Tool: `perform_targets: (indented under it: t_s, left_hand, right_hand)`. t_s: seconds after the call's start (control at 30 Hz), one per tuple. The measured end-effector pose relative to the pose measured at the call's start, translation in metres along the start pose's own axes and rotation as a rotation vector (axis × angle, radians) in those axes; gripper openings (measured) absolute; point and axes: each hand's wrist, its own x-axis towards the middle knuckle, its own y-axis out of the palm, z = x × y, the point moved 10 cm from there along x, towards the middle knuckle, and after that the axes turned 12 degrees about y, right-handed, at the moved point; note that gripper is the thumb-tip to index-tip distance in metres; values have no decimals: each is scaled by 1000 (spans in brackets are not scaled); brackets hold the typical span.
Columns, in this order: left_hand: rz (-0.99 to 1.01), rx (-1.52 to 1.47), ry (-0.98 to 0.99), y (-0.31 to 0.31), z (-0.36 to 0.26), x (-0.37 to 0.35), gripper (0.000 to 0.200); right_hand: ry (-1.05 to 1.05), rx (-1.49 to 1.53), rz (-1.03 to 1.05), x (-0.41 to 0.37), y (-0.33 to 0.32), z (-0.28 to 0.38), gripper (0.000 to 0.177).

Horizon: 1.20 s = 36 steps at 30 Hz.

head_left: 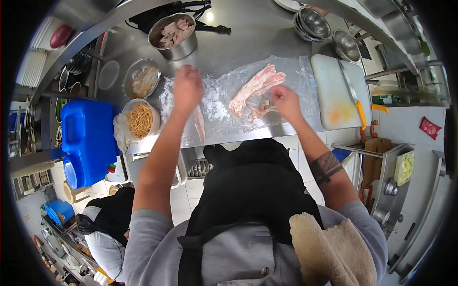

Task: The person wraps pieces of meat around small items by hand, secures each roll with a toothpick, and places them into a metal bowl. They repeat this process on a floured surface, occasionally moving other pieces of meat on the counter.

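Observation:
White powder is spread on the steel counter. My left hand is over the powder's left part, its fingers bent and blurred; what they hold, if anything, is hidden. A thin strip of meat lies just below it, reaching toward the counter's front edge. My right hand is closed in a pinch at the right side of a clear plastic sheet. Beside it on the sheet are a long pile of raw meat strips and smaller scraps.
A pot of meat pieces, a bowl and a tub of thin sticks stand left. The blue jug is farther left. A knife lies on the cutting board. Metal bowls stand behind. Another person is lower left.

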Motion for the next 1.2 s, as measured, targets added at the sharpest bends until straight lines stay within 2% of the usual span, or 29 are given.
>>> perform_targets:
  t_s: [0.03, 0.1, 0.13, 0.2, 0.33, 0.4, 0.5, 0.53, 0.6, 0.73, 0.8, 0.93, 1.0, 1.1, 1.2]
  left_hand:
    - [49, -135, 25, 17, -23, 0, 19]
    - [177, -346, 43, 55, -71, 0, 27]
    - [257, -423, 34, 73, -93, -1, 31]
    - [312, -359, -4, 87, -126, 1, 34]
    - [427, -189, -8, 111, -136, -2, 43]
    - [427, -200, 7, 115, -132, -2, 44]
    - [427, -232, 30, 119, -130, -4, 44]
    - [421, -251, 42, 120, -131, -3, 42]
    - [400, -233, 52, 122, -132, -4, 42]
    - [363, -223, 52, 124, -132, -8, 41]
    - [342, -222, 47, 122, -133, -8, 41]
    - [326, -260, 15, 121, -132, -10, 41]
    - [306, -243, 8, 120, -133, -11, 40]
    - [277, -212, 9, 119, -134, -11, 38]
    - [252, -194, 22, 119, -137, -11, 38]
  right_hand:
    - [0, 3, -2, 15, -10, -4, 19]
    - [-307, -180, -159, 30, -31, 24, 27]
    - [-311, -175, -156, 42, -32, 23, 27]
    - [-369, -257, -67, 59, -22, 23, 34]
    - [-288, -314, -28, 68, -22, 27, 38]
    - [-475, -236, -16, 51, -21, 42, 38]
    - [-540, -207, -11, 55, -15, 44, 37]
    - [-540, -202, -7, 57, -15, 46, 37]
    - [-330, -249, 61, 73, -12, 31, 31]
    - [-329, -318, 48, 83, -9, 21, 29]
    - [-184, -245, 101, 92, -5, 6, 30]
    - [-182, -159, 102, 88, -8, 9, 27]
    - [-93, -206, 62, 85, -14, 7, 15]
    - [-162, -357, -11, 68, -22, 23, 14]
    - [-141, -394, -25, 58, -26, 29, 12]
